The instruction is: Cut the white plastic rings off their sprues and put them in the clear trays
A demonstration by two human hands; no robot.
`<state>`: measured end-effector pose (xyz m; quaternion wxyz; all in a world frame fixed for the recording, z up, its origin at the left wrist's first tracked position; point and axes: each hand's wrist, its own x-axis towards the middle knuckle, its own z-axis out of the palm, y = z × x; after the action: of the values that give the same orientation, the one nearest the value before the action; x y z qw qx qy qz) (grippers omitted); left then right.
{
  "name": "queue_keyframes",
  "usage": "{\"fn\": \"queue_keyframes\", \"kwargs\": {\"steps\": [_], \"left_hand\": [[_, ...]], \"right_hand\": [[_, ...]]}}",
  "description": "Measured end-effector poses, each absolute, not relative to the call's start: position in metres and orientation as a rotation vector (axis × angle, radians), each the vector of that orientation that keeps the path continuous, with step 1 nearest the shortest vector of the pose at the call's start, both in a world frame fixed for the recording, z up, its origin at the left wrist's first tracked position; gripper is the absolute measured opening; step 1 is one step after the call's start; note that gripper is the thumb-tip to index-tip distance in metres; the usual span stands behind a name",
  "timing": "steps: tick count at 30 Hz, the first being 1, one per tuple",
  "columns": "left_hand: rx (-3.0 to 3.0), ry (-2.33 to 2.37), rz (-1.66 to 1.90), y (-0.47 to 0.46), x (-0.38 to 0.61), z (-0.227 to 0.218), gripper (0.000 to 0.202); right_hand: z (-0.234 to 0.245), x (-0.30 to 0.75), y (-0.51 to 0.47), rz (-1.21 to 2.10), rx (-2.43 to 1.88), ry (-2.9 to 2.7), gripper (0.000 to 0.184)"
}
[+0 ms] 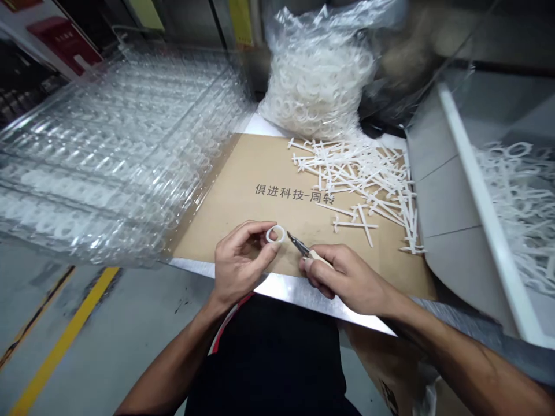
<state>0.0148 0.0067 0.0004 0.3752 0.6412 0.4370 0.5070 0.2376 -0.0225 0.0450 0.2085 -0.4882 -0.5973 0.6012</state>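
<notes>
My left hand [240,260] pinches a small white plastic ring [276,234] between thumb and fingertips, just above the brown cardboard sheet [243,196]. My right hand [342,277] is closed round a small cutter with a pale handle and dark metal tip [299,247]. The tip points at the ring and is almost touching it. Both hands hover over the near edge of the metal table [286,289].
A pile of white plastic sprue sticks [364,173] lies on the cardboard at right. A clear bag full of white rings [321,81] stands behind. Stacked clear blister trays [108,156] fill the left. A grey bin [459,202] holding white parts sits at right.
</notes>
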Motion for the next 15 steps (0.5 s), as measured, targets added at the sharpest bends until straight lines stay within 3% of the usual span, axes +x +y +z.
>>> {"fn": "queue_keyframes", "kwargs": {"steps": [11,15], "left_hand": [[1.455,1.159,1.306,0.014,0.012,0.002,0.032],[1.508,1.112,1.336,0.022,0.014,0.023,0.032]], "right_hand": [[0.039,0.238,-0.019,1.224,-1.324,-1.758,0.034],[0.037,0.241,-0.015,0.858,-1.388,-1.831,0.017]]}}
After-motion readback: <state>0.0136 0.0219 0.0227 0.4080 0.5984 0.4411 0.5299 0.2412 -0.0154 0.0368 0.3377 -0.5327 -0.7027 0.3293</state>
